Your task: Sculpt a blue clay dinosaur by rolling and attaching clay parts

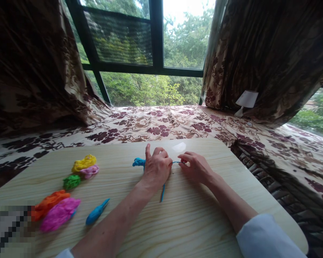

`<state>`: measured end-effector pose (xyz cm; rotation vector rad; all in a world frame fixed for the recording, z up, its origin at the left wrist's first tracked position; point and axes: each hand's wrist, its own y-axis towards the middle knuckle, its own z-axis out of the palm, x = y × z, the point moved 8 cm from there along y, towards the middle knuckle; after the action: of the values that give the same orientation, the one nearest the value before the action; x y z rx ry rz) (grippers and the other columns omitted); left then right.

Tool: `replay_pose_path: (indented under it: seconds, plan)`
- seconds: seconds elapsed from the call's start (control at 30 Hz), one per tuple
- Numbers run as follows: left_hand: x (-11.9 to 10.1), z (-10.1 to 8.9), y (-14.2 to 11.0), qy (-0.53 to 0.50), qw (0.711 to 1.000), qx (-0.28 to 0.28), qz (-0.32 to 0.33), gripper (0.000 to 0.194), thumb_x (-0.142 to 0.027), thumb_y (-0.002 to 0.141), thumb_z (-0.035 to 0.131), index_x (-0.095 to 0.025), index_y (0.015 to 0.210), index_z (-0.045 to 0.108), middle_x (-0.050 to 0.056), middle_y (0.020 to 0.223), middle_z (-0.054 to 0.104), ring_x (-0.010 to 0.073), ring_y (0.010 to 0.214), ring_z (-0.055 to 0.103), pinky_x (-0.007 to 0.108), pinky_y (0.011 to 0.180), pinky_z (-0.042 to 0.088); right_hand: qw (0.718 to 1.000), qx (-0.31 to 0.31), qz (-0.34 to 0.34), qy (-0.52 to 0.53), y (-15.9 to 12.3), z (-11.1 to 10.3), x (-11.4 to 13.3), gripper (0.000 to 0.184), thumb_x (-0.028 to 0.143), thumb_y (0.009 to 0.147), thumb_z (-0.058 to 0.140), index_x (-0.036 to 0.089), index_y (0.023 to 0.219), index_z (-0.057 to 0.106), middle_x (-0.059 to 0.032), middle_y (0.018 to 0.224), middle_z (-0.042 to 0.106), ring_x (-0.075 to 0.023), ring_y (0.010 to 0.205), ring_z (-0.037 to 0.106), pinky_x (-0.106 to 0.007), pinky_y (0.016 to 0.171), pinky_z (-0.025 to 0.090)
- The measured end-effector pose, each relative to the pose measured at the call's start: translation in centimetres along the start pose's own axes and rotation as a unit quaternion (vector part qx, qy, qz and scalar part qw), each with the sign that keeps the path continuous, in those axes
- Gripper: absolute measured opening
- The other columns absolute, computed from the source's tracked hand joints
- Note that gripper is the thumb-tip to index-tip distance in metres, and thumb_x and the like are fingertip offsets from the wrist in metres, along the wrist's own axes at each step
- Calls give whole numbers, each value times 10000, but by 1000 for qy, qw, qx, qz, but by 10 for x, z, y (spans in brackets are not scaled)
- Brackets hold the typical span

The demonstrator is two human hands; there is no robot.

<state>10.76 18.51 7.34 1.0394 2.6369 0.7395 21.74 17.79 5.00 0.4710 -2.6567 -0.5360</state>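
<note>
A thin blue clay strand [177,162] stretches between my two hands above the wooden tabletop. My left hand [157,164] bends over it, thumb and fingertips closed on its left part, with the index finger raised. From under that hand a crumpled blue clay lump [138,162] shows on the left, and a straight blue piece [162,192] sticks out toward me. Whether these join the strand is hidden. My right hand [195,166] pinches the strand's right end between thumb and fingers. A smooth, pointed blue clay piece [97,213] lies beside my left forearm.
Along the table's left side lie lumps of yellow [84,163], pale pink [89,171], green [71,182], orange [50,203] and magenta [60,215] clay. A small whitish translucent scrap [179,147] is behind my hands. A white lamp [247,99] stands beyond the table [204,229].
</note>
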Motion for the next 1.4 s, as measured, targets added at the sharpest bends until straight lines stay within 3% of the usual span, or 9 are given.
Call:
replay_pose_path:
  seconds: [0.43,0.63,1.07,1.27,1.4]
  plan:
    - [-3,-1,0,-4,1000,2,13,160,-205,786,532,-237,696,659,25,769,613,236,1005,462,579,1037,36,999,11,-30,12,3,9,12,151,164,839,500,209,824,644,-15,812,643,-133,802,558,-219,719,383]
    - [-3,-3,-1,-13,1000,-9,8,127,-217,724,606,-246,836,660,33,831,625,249,1009,460,587,1036,46,1000,-3,-14,14,2,8,9,155,177,847,494,209,881,642,-30,850,637,-142,824,555,-226,717,389]
    - [-6,-3,0,-21,1000,-18,14,192,-194,805,496,-224,690,647,21,751,620,226,983,477,579,1037,53,1000,-5,-11,27,2,0,6,147,171,840,500,210,814,639,-12,797,628,-130,782,546,-218,700,383]
    - [-4,-3,-1,-12,1000,-24,3,138,-196,785,525,-226,743,653,31,776,624,237,991,478,583,1033,72,999,-20,2,33,1,-2,1,132,163,790,557,202,906,606,-17,821,620,-140,772,542,-231,694,394]
    - [-4,-1,-2,-15,1000,-18,5,99,-203,754,570,-233,794,655,33,809,628,244,1004,473,579,1035,73,999,-24,2,36,1,-2,-2,102,142,803,526,194,840,605,-15,798,611,-133,754,537,-228,682,389]
